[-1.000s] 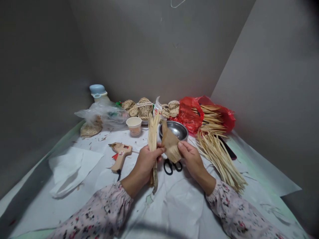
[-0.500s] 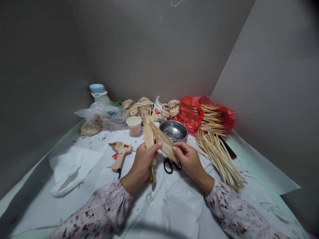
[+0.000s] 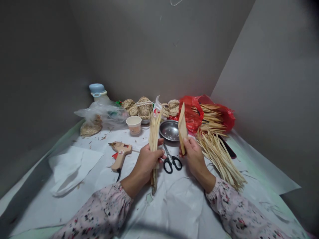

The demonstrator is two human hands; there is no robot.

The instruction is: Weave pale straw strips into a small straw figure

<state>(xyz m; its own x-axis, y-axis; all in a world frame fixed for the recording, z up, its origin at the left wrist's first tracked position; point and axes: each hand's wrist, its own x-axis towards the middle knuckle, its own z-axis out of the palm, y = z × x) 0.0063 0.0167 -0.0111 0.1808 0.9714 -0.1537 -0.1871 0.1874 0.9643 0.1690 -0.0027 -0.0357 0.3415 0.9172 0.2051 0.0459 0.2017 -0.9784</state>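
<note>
My left hand (image 3: 149, 158) is closed round a bundle of pale dried husk strips (image 3: 155, 131), held upright with its darker stem end pointing down. In my right hand (image 3: 195, 157) a single broad dried husk leaf (image 3: 182, 127) stands nearly upright, pinched at its lower end. The leaf and the bundle are apart. Black-handled scissors (image 3: 172, 161) lie on the white covering between my hands, blades pointing away. Just beyond them sits a shallow metal bowl (image 3: 170, 130) with small scraps in it, partly hidden by the leaf.
A glue gun (image 3: 120, 155) and a paper cup (image 3: 134, 125) are on the left. To the right lies a pile of split strips (image 3: 221, 159) over a dark flat object, beside a red plastic bag (image 3: 190, 114) of husks. Woven straw pieces (image 3: 144, 108) line the back.
The broad leaf has come away from the bundle. My right hand has moved right with it and turned it upright, uncovering the scissors. The bundle now stands straighter in my left hand.
</note>
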